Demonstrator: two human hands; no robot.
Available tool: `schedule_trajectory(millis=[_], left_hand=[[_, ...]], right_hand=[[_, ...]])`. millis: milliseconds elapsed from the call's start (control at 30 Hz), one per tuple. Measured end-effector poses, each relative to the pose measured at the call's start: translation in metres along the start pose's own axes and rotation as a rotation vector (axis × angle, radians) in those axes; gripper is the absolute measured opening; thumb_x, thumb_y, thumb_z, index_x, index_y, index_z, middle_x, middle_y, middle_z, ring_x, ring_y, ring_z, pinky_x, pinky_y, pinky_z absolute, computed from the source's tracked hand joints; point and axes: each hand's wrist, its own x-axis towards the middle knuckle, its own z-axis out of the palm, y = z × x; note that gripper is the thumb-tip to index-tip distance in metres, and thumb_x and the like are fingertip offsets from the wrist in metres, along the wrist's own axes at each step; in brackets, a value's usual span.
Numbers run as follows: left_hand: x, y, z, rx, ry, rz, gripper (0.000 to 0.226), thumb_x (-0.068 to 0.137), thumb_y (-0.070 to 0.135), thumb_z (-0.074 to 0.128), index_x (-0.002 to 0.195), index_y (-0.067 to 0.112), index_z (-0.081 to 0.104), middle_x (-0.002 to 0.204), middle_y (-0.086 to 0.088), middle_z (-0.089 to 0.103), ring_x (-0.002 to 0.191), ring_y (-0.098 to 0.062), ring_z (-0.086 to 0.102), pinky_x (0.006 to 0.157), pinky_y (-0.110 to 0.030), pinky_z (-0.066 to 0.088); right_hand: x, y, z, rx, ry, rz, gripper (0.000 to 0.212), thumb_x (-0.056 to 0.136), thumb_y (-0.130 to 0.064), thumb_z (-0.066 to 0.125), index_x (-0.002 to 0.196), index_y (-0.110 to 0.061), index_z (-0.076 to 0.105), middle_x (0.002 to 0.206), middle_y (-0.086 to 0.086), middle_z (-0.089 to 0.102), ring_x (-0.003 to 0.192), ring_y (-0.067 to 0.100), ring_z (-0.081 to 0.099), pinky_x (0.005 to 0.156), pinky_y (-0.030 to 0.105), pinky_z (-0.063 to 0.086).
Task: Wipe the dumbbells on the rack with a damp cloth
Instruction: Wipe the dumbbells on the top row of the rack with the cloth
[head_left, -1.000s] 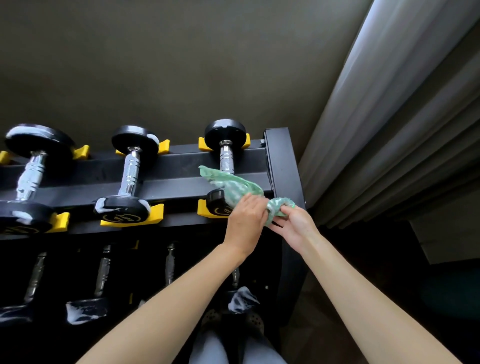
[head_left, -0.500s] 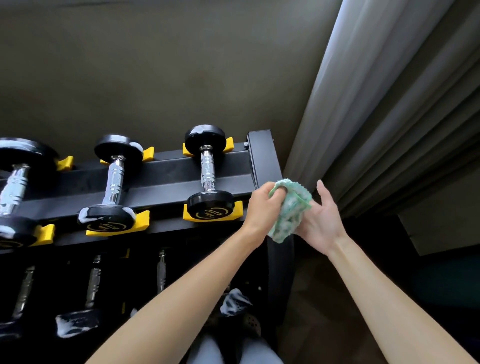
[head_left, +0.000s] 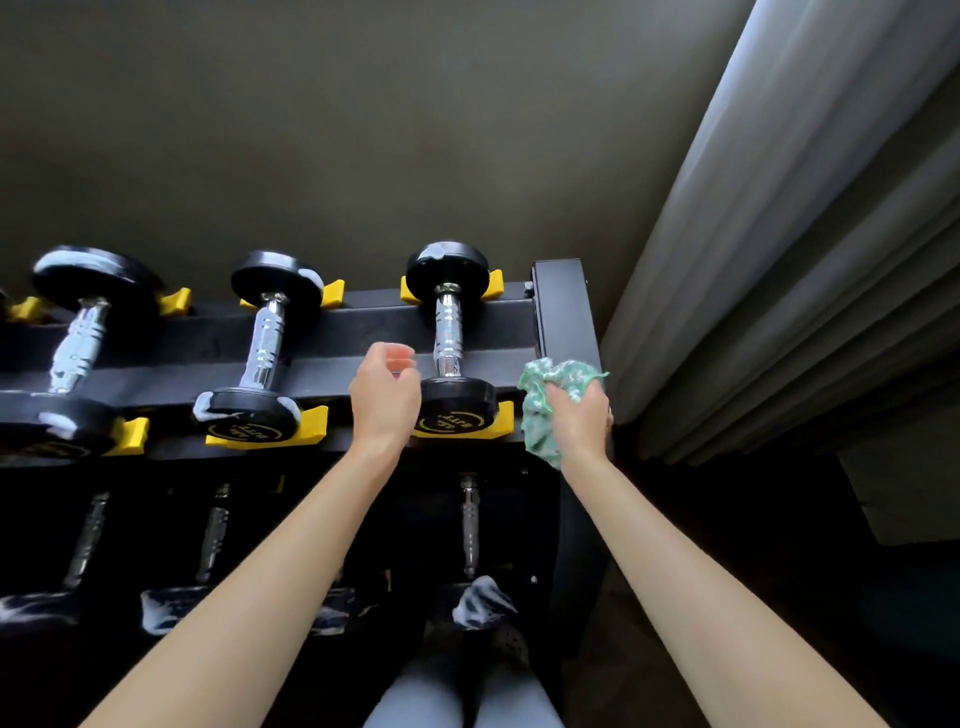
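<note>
We have one view, a wide-angle camera worn on the head. It faces forward and down at the black metal rack with yellow cradles, near enough for both forearms (entering from the bottom edge) to reach it; the pale grey pleated curtain fills the right side.

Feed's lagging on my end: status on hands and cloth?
Right hand grips green cloth by rack post. Left hand empty, loosely curled, beside rightmost dumbbell. Nothing blocking it.

at nine o'clock the leftmost dumbbell runs off the edge. lower-tier dumbbells at six o'clock sink into shadow — details lost.
</note>
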Motion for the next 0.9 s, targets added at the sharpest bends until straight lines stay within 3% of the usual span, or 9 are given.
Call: schedule_trajectory(millis=[133, 267, 333, 400, 467, 567, 667, 833, 900], left_hand=[[0.022, -0.031, -0.013, 0.072, -0.162, -0.166, 0.028, 0.085, -0.002, 0.045, 0.099, 0.015, 0.062, 0.106, -0.007, 0.064, 0.100, -0.022, 0.059, 0.090, -0.036, 0.050], [0.030, -0.039, -0.022, -0.085, -0.334, -0.304, 0.023, 0.088, -0.001, 0.053, 0.108, 0.007, 0.063, 0.098, -0.013, 0.065, 0.085, -0.021, 0.063, 0.075, -0.026, 0.053], [0.036, -0.042, -0.027, -0.121, -0.381, -0.310, 0.023, 0.089, 0.000, 0.055, 0.110, 0.005, 0.063, 0.099, -0.015, 0.066, 0.082, -0.021, 0.064, 0.076, -0.025, 0.054], [0.040, -0.046, -0.029, -0.133, -0.417, -0.313, 0.024, 0.089, 0.001, 0.057, 0.112, 0.003, 0.063, 0.100, -0.016, 0.067, 0.085, -0.022, 0.065, 0.078, -0.026, 0.054], [0.043, -0.048, -0.030, -0.128, -0.435, -0.308, 0.026, 0.088, 0.001, 0.058, 0.114, 0.002, 0.063, 0.101, -0.017, 0.067, 0.089, -0.025, 0.065, 0.080, -0.028, 0.054], [0.045, -0.048, -0.032, -0.122, -0.445, -0.303, 0.026, 0.088, -0.002, 0.058, 0.114, -0.001, 0.062, 0.101, -0.018, 0.066, 0.089, -0.027, 0.065, 0.084, -0.032, 0.053], [0.047, -0.048, -0.034, -0.128, -0.461, -0.305, 0.026, 0.088, -0.003, 0.057, 0.113, -0.002, 0.062, 0.102, -0.020, 0.066, 0.090, -0.028, 0.065, 0.082, -0.032, 0.054], [0.048, -0.049, -0.035, -0.123, -0.486, -0.291, 0.025, 0.087, 0.001, 0.061, 0.112, -0.002, 0.064, 0.100, -0.019, 0.067, 0.085, -0.026, 0.066, 0.079, -0.030, 0.055], [0.049, -0.050, -0.035, -0.121, -0.494, -0.295, 0.026, 0.087, 0.002, 0.061, 0.113, -0.002, 0.063, 0.102, -0.019, 0.067, 0.088, -0.027, 0.066, 0.081, -0.032, 0.054]], right_hand=[[-0.007, 0.002, 0.033, -0.244, -0.067, -0.073, 0.022, 0.096, -0.011, 0.045, 0.107, 0.004, 0.056, 0.108, 0.017, 0.056, 0.110, 0.028, 0.043, 0.087, 0.033, 0.036], [-0.003, 0.003, 0.044, -0.331, -0.063, -0.075, 0.013, 0.094, 0.000, 0.038, 0.088, -0.001, 0.050, 0.096, 0.013, 0.050, 0.087, 0.023, 0.046, 0.072, 0.030, 0.037], [0.000, 0.003, 0.044, -0.314, -0.110, -0.027, 0.020, 0.092, 0.002, 0.036, 0.101, -0.004, 0.053, 0.103, 0.011, 0.049, 0.077, 0.019, 0.048, 0.060, 0.021, 0.041], [-0.001, 0.002, 0.042, -0.236, -0.157, 0.040, 0.032, 0.092, 0.001, 0.037, 0.119, -0.007, 0.052, 0.110, 0.009, 0.050, 0.065, 0.011, 0.045, 0.041, 0.012, 0.036], [-0.004, 0.000, 0.041, -0.135, -0.150, 0.068, 0.031, 0.092, -0.001, 0.040, 0.119, -0.007, 0.055, 0.108, 0.011, 0.056, 0.065, 0.012, 0.047, 0.045, 0.016, 0.038], [-0.017, -0.005, 0.041, -0.004, -0.098, 0.034, 0.017, 0.093, -0.003, 0.045, 0.095, -0.014, 0.058, 0.095, 0.008, 0.059, 0.077, 0.016, 0.051, 0.063, 0.029, 0.042], [-0.036, -0.007, 0.044, 0.005, -0.044, -0.074, 0.016, 0.093, -0.007, 0.049, 0.085, -0.017, 0.056, 0.083, 0.004, 0.057, 0.076, 0.017, 0.051, 0.066, 0.032, 0.042], [-0.065, -0.012, 0.060, -0.359, -0.012, -0.529, 0.012, 0.090, 0.003, 0.047, 0.082, -0.002, 0.055, 0.077, 0.006, 0.052, 0.072, 0.019, 0.047, 0.060, 0.020, 0.027], [-0.067, -0.011, 0.066, -0.489, -0.021, -0.758, 0.015, 0.085, 0.010, 0.046, 0.086, 0.005, 0.060, 0.082, 0.012, 0.058, 0.076, 0.025, 0.054, 0.066, 0.021, 0.036]])
